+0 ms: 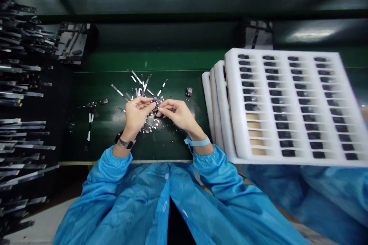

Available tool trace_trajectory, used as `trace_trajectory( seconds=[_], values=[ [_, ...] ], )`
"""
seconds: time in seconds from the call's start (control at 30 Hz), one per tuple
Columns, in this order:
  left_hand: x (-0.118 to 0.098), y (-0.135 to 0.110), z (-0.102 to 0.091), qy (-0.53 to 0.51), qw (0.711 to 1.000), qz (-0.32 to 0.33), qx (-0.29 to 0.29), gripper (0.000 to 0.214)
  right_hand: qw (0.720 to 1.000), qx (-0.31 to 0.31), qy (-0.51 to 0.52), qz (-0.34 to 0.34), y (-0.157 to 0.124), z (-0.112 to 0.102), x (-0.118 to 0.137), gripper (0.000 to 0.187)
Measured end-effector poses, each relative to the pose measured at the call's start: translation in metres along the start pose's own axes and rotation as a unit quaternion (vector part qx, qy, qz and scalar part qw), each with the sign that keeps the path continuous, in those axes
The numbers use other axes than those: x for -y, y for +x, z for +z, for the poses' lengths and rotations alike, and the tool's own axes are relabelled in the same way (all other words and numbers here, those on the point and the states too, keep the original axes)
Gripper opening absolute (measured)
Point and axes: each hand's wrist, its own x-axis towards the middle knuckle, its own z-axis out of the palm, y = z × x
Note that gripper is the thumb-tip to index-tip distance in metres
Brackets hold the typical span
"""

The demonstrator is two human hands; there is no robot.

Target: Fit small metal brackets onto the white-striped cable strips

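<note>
While slotted, foam tray [232,95] part-filled.

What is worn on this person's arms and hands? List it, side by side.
Both arms wear loose, shiny blue smock sleeves with gathered cuffs. The left hand is bare, with a dark wristwatch on a metal band. The right hand is bare too, with a light blue wrist strap.

Head view, steeply down, close.
</note>
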Motion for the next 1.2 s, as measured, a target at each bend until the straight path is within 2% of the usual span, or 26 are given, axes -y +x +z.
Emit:
trace_trajectory(
  seconds=[0.23,0.5,0.6,0.7,0.8,0.87,0.93,1.0,1.07,1.13,1.2],
  values=[
    [-0.001,0.002,-0.001,-0.039,0.998,-0.037,0.024,0.032,1.000,0.003,0.018,-0.010,0.000,0.001,0.001,0.044],
    [0.002,0.001,-0.001,-0.028,0.999,-0.033,0.018,0.031,1.000,0.009,0.013,-0.008,0.000,0.001,-0.001,0.042],
    [-0.008,-0.002,-0.001,-0.013,1.000,-0.025,0.012,0.028,1.000,0.010,0.004,-0.021,0.001,0.003,-0.001,0.035],
    [-0.036,0.008,0.000,0.054,0.997,0.044,-0.034,0.023,0.995,-0.040,-0.064,-0.065,0.004,0.003,0.002,0.024],
    [-0.076,0.047,0.011,0.162,0.962,0.196,-0.101,0.018,0.971,-0.119,-0.184,-0.099,0.008,-0.002,0.004,0.014],
    [-0.102,0.089,0.034,0.226,0.926,0.280,-0.116,0.016,0.951,-0.149,-0.252,-0.096,0.011,-0.006,0.005,0.010],
    [-0.120,0.139,0.074,0.294,0.893,0.329,-0.095,0.018,0.936,-0.162,-0.302,-0.081,0.013,-0.009,0.005,0.011],
    [-0.128,0.186,0.130,0.368,0.860,0.351,-0.037,0.023,0.925,-0.166,-0.336,-0.069,0.015,-0.012,0.005,0.013],
    [-0.126,0.223,0.197,0.440,0.820,0.365,0.037,0.031,0.915,-0.170,-0.361,-0.060,0.016,-0.016,0.006,0.014],
    [-0.119,0.246,0.265,0.517,0.768,0.363,0.101,0.041,0.907,-0.173,-0.382,-0.048,0.018,-0.020,0.006,0.013],
    [-0.111,0.257,0.325,0.566,0.724,0.363,0.155,0.046,0.898,-0.175,-0.402,-0.034,0.019,-0.024,0.007,0.013]
  ],
)
